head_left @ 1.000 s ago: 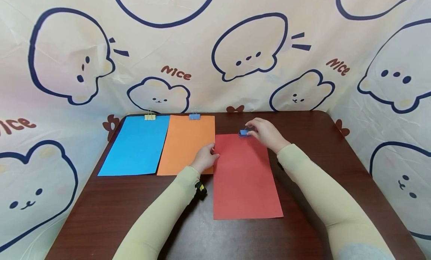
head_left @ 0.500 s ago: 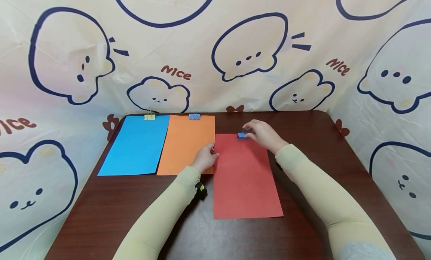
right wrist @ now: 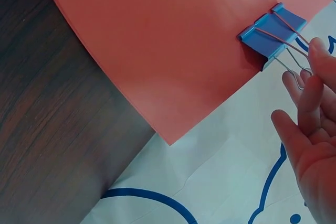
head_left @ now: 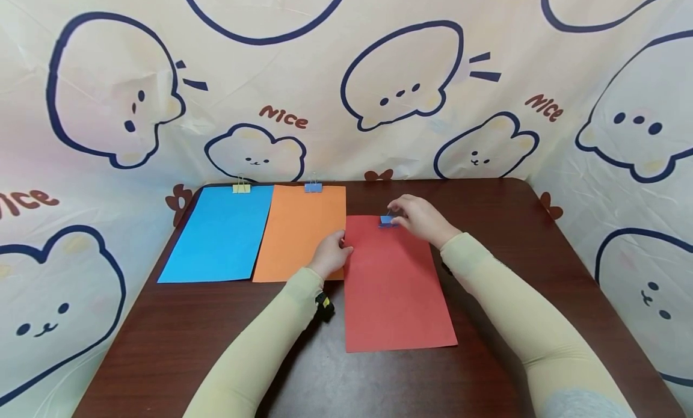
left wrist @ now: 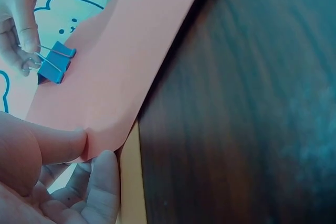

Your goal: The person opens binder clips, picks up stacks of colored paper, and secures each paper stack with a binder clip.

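Observation:
A red sheet of paper lies in front of me, its top edge bearing a blue binder clip. My left hand pinches the sheet's left edge between thumb and fingers, as the left wrist view shows. My right hand holds the clip by its wire handles; in the right wrist view the clip straddles the paper's edge, thumb at one handle and fingers at the other. Whether the clip's mouth is fully closed on the paper is hard to tell.
To the left lie an orange sheet with a blue binder clip and a blue sheet with a yellow binder clip. All rest on a dark wooden table, with a printed cloth rising behind it.
My right hand and the blue binder clip have shifted slightly left and toward me, onto the red paper's top edge. The left hand has kept its pinch.

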`<control>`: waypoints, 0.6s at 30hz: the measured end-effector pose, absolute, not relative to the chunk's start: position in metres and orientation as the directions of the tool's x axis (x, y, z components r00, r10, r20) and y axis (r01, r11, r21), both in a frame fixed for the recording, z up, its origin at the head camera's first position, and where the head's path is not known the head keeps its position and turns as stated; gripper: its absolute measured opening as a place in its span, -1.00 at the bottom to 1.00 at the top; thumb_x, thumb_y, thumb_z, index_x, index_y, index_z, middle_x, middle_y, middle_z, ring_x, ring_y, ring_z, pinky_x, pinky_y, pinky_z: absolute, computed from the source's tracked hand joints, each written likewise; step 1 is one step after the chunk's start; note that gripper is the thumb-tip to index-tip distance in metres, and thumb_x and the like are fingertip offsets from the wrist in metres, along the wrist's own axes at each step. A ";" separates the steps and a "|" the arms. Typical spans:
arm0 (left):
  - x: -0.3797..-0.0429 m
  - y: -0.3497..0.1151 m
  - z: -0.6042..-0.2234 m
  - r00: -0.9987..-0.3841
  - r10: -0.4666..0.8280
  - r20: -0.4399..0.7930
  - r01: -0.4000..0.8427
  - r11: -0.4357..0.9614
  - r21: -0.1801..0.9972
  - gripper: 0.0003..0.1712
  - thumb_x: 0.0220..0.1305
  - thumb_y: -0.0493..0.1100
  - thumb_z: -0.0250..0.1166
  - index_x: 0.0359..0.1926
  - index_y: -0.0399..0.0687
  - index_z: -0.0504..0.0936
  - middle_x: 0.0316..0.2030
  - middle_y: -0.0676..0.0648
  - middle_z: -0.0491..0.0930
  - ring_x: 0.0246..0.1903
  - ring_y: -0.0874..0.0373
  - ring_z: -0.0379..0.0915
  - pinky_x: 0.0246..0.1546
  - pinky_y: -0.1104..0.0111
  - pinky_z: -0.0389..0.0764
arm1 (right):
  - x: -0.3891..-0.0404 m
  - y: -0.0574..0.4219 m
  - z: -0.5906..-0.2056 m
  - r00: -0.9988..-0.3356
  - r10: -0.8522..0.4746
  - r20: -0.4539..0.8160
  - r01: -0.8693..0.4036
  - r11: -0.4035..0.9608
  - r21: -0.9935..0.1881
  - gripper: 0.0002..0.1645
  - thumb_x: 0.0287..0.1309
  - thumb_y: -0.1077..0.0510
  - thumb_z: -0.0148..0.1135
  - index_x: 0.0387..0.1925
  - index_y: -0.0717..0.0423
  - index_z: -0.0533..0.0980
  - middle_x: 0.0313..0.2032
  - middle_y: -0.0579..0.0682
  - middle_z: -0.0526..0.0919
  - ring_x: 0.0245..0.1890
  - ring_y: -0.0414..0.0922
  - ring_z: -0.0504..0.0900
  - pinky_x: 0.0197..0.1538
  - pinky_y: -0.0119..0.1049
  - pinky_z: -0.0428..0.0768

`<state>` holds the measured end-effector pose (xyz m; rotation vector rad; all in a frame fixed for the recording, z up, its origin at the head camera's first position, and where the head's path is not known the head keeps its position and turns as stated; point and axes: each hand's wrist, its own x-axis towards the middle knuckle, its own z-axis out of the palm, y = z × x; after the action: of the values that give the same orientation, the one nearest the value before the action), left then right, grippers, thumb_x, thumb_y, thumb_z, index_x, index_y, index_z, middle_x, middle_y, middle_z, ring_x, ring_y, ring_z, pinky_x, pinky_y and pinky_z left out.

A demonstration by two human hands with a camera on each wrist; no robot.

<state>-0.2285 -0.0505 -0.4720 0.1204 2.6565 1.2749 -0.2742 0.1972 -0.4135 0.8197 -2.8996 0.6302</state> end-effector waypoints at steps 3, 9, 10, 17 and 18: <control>-0.228 -0.050 -0.471 -0.979 0.151 -0.135 -0.012 0.625 0.780 -0.86 0.48 -0.18 0.26 -0.02 -0.11 0.59 -0.22 -0.13 0.62 -0.24 0.02 0.47 -0.23 0.28 0.52 | -0.274 0.197 -0.414 -0.861 -0.485 0.152 -0.505 0.780 -0.369 -0.57 0.29 0.15 0.41 0.13 0.23 0.59 0.04 0.15 0.66 0.03 0.04 0.67 0.19 -0.07 0.64; -0.228 -0.049 -0.472 -0.980 0.144 -0.140 -0.021 0.620 0.784 -0.85 0.47 -0.19 0.27 -0.02 -0.12 0.59 -0.19 -0.14 0.63 -0.22 0.00 0.48 -0.20 0.26 0.55 | -0.273 0.197 -0.414 -0.869 -0.480 0.119 -0.487 0.789 -0.375 -0.54 0.31 0.16 0.39 0.18 0.24 0.56 0.07 0.16 0.64 0.08 0.06 0.64 0.23 -0.04 0.62; -0.228 -0.049 -0.471 -0.980 0.141 -0.142 -0.024 0.621 0.783 -0.85 0.47 -0.19 0.27 -0.01 -0.12 0.59 -0.18 -0.14 0.63 -0.21 0.00 0.49 -0.19 0.25 0.56 | -0.273 0.197 -0.414 -0.871 -0.479 0.111 -0.483 0.791 -0.375 -0.53 0.31 0.16 0.39 0.19 0.23 0.55 0.08 0.16 0.63 0.09 0.06 0.63 0.24 -0.04 0.61; -0.228 -0.049 -0.472 -0.979 0.138 -0.147 -0.027 0.633 0.774 -0.83 0.47 -0.18 0.27 0.00 -0.12 0.59 -0.13 -0.16 0.64 -0.18 -0.01 0.51 -0.13 0.21 0.60 | -0.273 0.197 -0.414 -0.881 -0.469 0.053 -0.454 0.811 -0.370 -0.46 0.32 0.12 0.39 0.26 0.20 0.50 0.13 0.14 0.60 0.10 0.05 0.61 0.26 -0.04 0.60; -0.228 -0.050 -0.473 -0.979 0.138 -0.147 -0.027 0.633 0.774 -0.83 0.47 -0.18 0.27 0.00 -0.13 0.59 -0.12 -0.16 0.64 -0.17 -0.01 0.51 -0.13 0.20 0.60 | -0.273 0.197 -0.414 -0.882 -0.470 0.048 -0.452 0.810 -0.373 -0.45 0.32 0.12 0.39 0.27 0.20 0.49 0.14 0.14 0.59 0.09 0.05 0.60 0.26 -0.04 0.60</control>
<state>-0.2285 -0.0495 -0.4725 0.0917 2.6606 1.2658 -0.2730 0.1966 -0.4144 0.7726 -3.0329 0.6061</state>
